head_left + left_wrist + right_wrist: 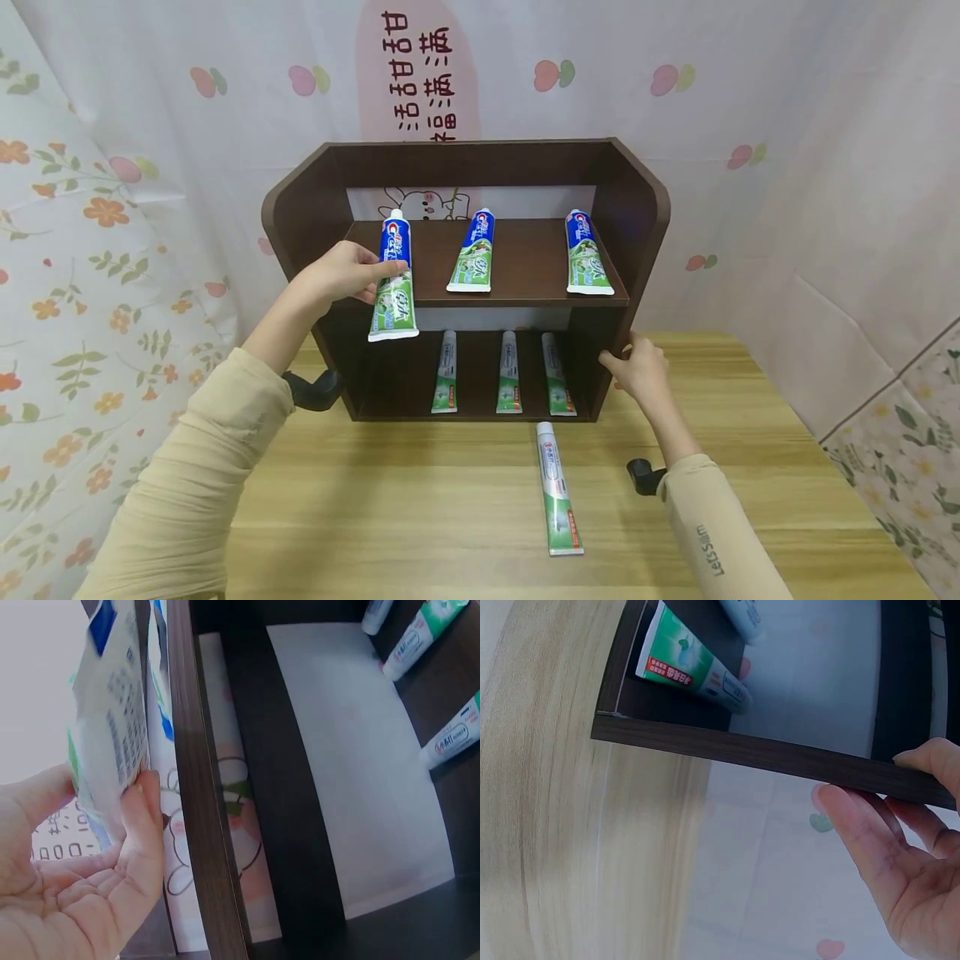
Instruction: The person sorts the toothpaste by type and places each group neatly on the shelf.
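My left hand point(341, 273) pinches a blue-and-green toothpaste tube point(395, 304), cap up, in front of the upper shelf's left part. In the left wrist view the thumb and fingers hold that tube point(112, 742) by its edges, its pale printed back showing. With thumb and fingers on either side, my right hand point(643, 367) grips the right side panel of a dark brown two-tier shelf point(525, 303). The right wrist view shows this panel's front edge point(780, 759) between the thumb and fingers. Two matching tubes, a middle one point(474, 254) and a right one point(587, 258), lie on the upper tier.
Three white-and-green toothpaste tubes point(508, 375) lie on the lower tier. Another white-and-green tube point(557, 492) lies on the wooden table point(375, 517) in front of the shelf. Patterned curtains point(247, 100) hang behind and at the sides.
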A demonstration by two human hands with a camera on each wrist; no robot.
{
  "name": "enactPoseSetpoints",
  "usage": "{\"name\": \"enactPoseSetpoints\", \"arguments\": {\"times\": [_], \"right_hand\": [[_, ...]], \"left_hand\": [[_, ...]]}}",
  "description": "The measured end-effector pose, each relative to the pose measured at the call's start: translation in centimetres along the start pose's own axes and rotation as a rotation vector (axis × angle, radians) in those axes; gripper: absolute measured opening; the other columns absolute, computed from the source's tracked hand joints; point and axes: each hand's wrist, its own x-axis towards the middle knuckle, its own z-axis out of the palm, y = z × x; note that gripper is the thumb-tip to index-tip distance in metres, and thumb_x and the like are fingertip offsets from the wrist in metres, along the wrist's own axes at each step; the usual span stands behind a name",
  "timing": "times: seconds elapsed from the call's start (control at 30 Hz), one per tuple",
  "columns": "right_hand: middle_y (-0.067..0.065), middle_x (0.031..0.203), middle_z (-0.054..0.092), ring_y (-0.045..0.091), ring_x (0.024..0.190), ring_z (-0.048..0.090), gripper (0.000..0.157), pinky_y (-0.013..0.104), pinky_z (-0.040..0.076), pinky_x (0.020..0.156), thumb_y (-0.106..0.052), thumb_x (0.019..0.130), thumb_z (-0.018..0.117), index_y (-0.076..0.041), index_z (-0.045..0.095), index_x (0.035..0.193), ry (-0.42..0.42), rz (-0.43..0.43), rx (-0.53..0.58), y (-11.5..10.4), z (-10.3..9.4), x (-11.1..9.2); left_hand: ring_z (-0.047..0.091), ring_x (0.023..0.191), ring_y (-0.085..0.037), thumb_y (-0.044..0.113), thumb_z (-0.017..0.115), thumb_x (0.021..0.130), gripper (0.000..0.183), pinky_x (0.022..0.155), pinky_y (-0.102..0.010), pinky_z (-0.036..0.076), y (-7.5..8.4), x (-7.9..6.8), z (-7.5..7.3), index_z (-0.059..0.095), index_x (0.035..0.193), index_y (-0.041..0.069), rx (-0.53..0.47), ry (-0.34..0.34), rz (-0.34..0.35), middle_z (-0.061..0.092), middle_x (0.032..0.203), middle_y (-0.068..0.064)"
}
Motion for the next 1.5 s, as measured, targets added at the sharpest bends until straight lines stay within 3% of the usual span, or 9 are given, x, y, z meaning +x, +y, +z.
{"name": "enactPoseSetpoints", "arguments": {"times": [0.2,0.33,0.47,0.7,0.9,1.03,1.27,1.4,1.5], "right_hand": [[0.03,0.098,0.061,0.02,0.051,0.064,0.038,0.039,0.05,0.064,-0.023,0.086,0.054,0.006,0.051,0.111,-0.007,0.007,-0.006,0.2,-0.1,0.1],[0.032,0.102,0.06,0.02,0.051,0.065,0.046,0.042,0.052,0.067,-0.023,0.087,0.054,0.007,0.047,0.12,-0.018,0.004,-0.013,0.2,-0.1,0.3],[0.031,0.098,0.062,0.019,0.049,0.064,0.044,0.033,0.05,0.057,-0.023,0.086,0.054,0.007,0.049,0.118,-0.014,-0.006,-0.009,0.1,0.0,0.3],[0.028,0.092,0.064,0.018,0.048,0.063,0.037,0.025,0.044,0.048,-0.021,0.085,0.054,0.005,0.052,0.111,-0.004,-0.009,0.005,0.0,0.1,0.1],[0.028,0.093,0.064,0.018,0.048,0.063,0.034,0.029,0.045,0.054,-0.021,0.086,0.055,0.004,0.052,0.109,0.005,-0.011,-0.005,0.0,0.1,0.1],[0.029,0.096,0.063,0.019,0.049,0.063,0.035,0.029,0.047,0.054,-0.021,0.086,0.054,0.004,0.052,0.11,0.001,-0.004,-0.005,0.0,0.1,0.1],[0.031,0.098,0.062,0.02,0.05,0.064,0.036,0.028,0.048,0.051,-0.021,0.086,0.054,0.005,0.051,0.111,-0.01,-0.006,0.005,-0.2,0.0,0.0],[0.031,0.097,0.062,0.02,0.05,0.064,0.035,0.025,0.046,0.05,-0.021,0.086,0.054,0.006,0.052,0.108,-0.003,-0.005,0.01,-0.2,-0.1,-0.1],[0.031,0.097,0.062,0.021,0.05,0.064,0.033,0.029,0.048,0.053,-0.021,0.086,0.054,0.005,0.052,0.106,0.0,-0.005,0.007,-0.1,-0.1,-0.1]], "left_hand": [[0.056,0.065,-0.01,0.036,0.053,0.091,0.053,0.063,-0.017,0.05,0.1,1.6,-0.3,0.05,0.117,-0.009,0.017,0.036,-0.028,0.059,0.102,-0.019],[0.057,0.071,-0.013,0.035,0.048,0.093,0.052,0.076,-0.026,0.054,0.0,2.6,-0.5,0.049,0.117,-0.011,0.054,0.066,-0.051,0.057,0.104,-0.02],[0.058,0.078,-0.017,0.033,0.045,0.095,0.051,0.088,-0.037,0.051,-0.2,3.2,-0.5,0.049,0.116,-0.012,0.071,0.087,-0.068,0.055,0.105,-0.021],[0.059,0.084,-0.023,0.036,0.045,0.094,0.054,0.091,-0.04,0.049,-0.6,4.0,-1.0,0.045,0.119,-0.013,0.12,0.112,-0.092,0.053,0.108,-0.022],[0.055,0.075,-0.019,0.04,0.047,0.093,0.055,0.074,-0.032,0.051,-0.8,4.7,-1.3,0.051,0.113,-0.011,0.228,0.163,-0.109,0.055,0.094,-0.017],[0.053,0.068,-0.016,0.044,0.048,0.09,0.056,0.057,-0.022,0.044,-0.9,4.8,-1.2,0.056,0.108,-0.008,0.267,0.219,-0.121,0.056,0.09,-0.015],[0.055,0.061,-0.015,0.039,0.05,0.09,0.048,0.049,-0.019,0.046,-0.8,4.1,-0.7,0.059,0.099,-0.008,0.278,0.288,-0.072,0.058,0.084,-0.016],[0.055,0.065,-0.017,0.038,0.049,0.091,0.047,0.051,-0.019,0.045,-0.5,3.6,-0.7,0.058,0.102,-0.007,0.305,0.259,-0.063,0.057,0.087,-0.017],[0.054,0.079,-0.023,0.037,0.048,0.091,0.05,0.064,-0.027,0.051,-0.3,2.8,-0.7,0.051,0.115,-0.007,0.299,0.244,-0.043,0.055,0.102,-0.021]]}}
